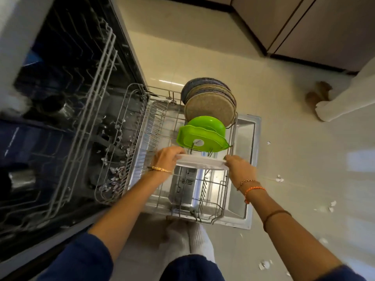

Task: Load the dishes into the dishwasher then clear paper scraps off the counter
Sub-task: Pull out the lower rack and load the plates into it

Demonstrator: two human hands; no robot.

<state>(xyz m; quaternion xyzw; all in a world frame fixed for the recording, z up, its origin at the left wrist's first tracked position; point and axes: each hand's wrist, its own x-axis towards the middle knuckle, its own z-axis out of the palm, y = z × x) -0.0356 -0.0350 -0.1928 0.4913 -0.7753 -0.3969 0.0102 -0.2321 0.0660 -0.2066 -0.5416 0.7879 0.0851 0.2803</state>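
Observation:
A white plate (199,162) stands on edge in the pulled-out lower rack (229,201) of the open dishwasher. My left hand (166,157) grips its left rim and my right hand (239,169) grips its right rim. Just behind it stand two green dishes (203,136), and behind those several speckled brown and grey plates (210,104), all upright in the rack's tines. Paper scraps (280,179) lie on the floor to the right and more scraps (115,173) cling to the rack's left side.
The upper rack (97,82) juts out of the dark dishwasher tub at left. The open door (246,138) lies flat under the lower rack. Brown cabinets (304,27) line the far wall. Another person's foot (318,94) stands at right. My socked feet (188,240) are below the rack.

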